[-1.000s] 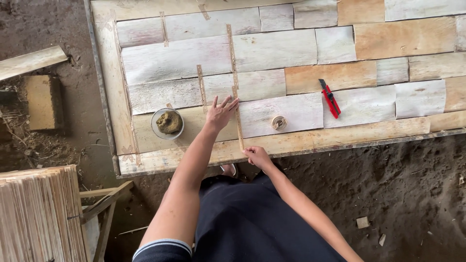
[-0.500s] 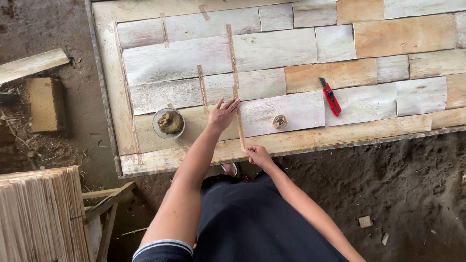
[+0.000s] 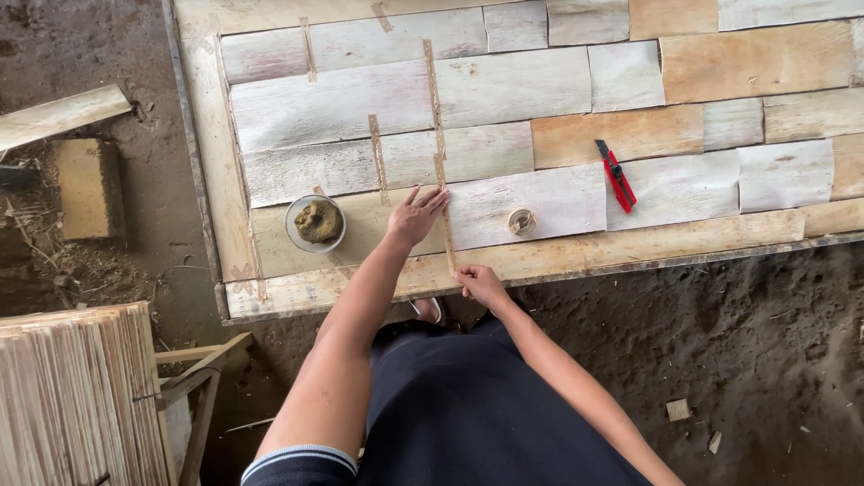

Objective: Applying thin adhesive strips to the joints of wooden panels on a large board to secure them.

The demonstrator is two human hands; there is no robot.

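A red utility knife [image 3: 616, 175] lies well right of a small bowl [image 3: 316, 222] holding brownish paste.

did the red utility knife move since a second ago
No. The red utility knife lies on the same seam between the orange and pale veneer pieces of the board, unmoved.

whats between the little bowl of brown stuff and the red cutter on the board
In the head view, between the bowl and the red cutter lie the left hand pressing the thin vertical strip, then a small tape roll.

Beneath both hands' grip, the thin strip [image 3: 443, 216] is matt tan tape on rough, pale veneer sheets [image 3: 531, 202] covering the wooden bench [image 3: 297, 292].
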